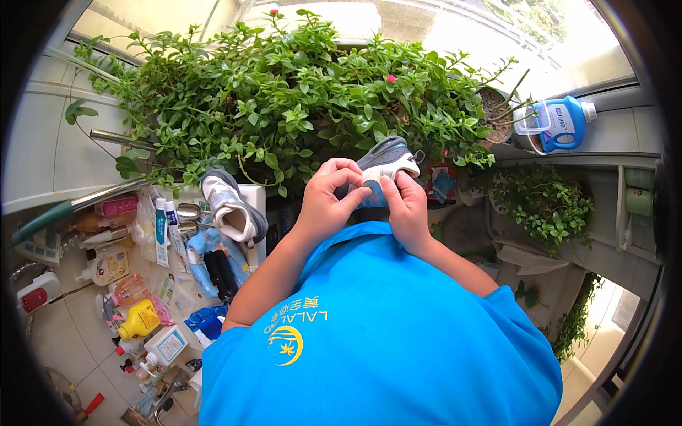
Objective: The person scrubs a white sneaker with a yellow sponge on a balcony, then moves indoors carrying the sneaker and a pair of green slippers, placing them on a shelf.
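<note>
A grey and white sneaker (393, 160) is held in front of my chest, its sole tilted up toward the plants. My left hand (334, 199) pinches the light-blue tongue or strap area (374, 193) of this shoe between thumb and bent fingers. On the other side, my right hand (406, 205) grips the shoe's white edge, thumb on the blue part. The matching sneaker (230, 205) rests at the left on the corner of a white surface (258, 198), its opening facing me. Fingers hide much of the held shoe.
Leafy potted plants (298, 101) spread along the window ledge. A blue detergent bottle (567, 123) stands at the right. Toothpaste tubes (161, 229), a yellow bottle (139, 319) and other toiletries crowd the left. A metal pole with a green grip (45, 221) juts in there. Another plant (549, 205) is at the right.
</note>
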The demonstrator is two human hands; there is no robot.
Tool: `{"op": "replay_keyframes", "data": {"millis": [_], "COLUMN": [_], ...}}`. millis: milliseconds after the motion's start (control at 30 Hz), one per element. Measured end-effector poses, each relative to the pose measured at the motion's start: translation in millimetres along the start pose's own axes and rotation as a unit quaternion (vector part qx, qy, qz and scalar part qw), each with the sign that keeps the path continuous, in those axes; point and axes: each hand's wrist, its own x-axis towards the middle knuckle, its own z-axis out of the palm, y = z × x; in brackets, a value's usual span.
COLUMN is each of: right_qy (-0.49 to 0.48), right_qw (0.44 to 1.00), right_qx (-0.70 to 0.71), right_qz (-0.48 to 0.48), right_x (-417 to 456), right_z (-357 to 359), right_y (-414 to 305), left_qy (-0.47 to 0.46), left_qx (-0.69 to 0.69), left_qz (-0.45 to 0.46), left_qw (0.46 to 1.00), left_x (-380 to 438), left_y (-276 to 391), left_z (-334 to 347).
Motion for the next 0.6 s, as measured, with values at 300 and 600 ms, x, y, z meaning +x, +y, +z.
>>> {"op": "replay_keyframes", "data": {"millis": [300,600], "right_qy": [-0.023,-0.068], "right_qw": [0.998,0.996], "right_qx": [-0.021,-0.022], "right_qz": [-0.048,-0.056], "right_x": [-0.7,-1.9], "right_z": [-1.1,-8.0], "right_y": [0.7,-0.4], "left_qy": [0.037,0.09], "left_qx": [-0.004,0.056], "left_qz": [0.021,0.037], "left_qw": [0.999,0.994], "left_x": [-0.1,-2.0], "left_y": [-2.2,-1.6], "left_z": [2.0,9.0]}}
